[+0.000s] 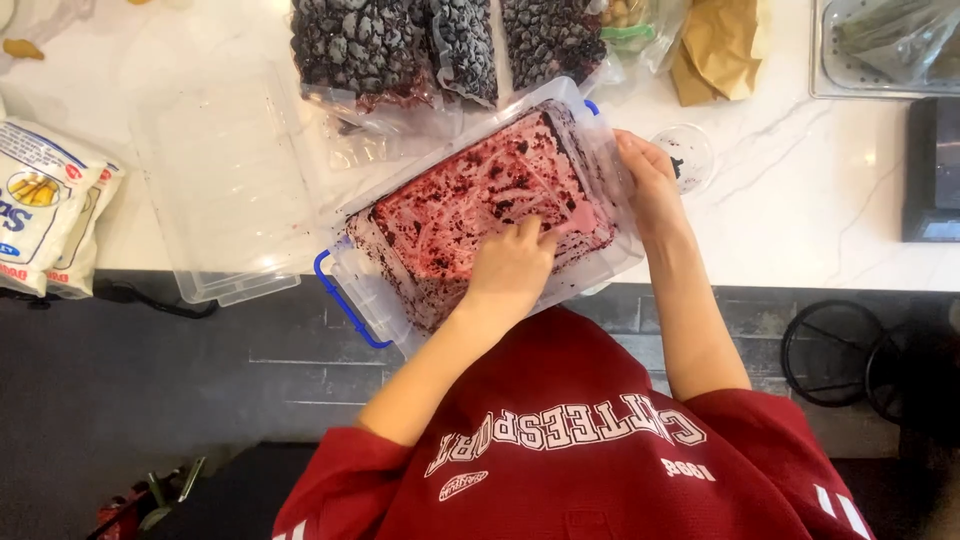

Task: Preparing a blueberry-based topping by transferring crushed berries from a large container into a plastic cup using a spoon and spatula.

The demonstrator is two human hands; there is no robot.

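A clear plastic box (600, 150) with blue handles lies at an angle on the white counter, its near end hanging past the counter edge. The inside is smeared pink and dark purple with berry residue. My left hand (510, 268) reaches into the box, fingertips pressed on the smeared bottom near the middle, with nothing held that I can see. My right hand (648, 180) grips the box's right rim and wall.
A clear lid (220, 180) lies left of the box. Bags of dark frozen berries (400, 45) sit behind it. Snack packets (40, 200) are at far left, a brown paper bag (715, 45) and small clear cup (690, 150) at right, a black scale (930, 170) at far right.
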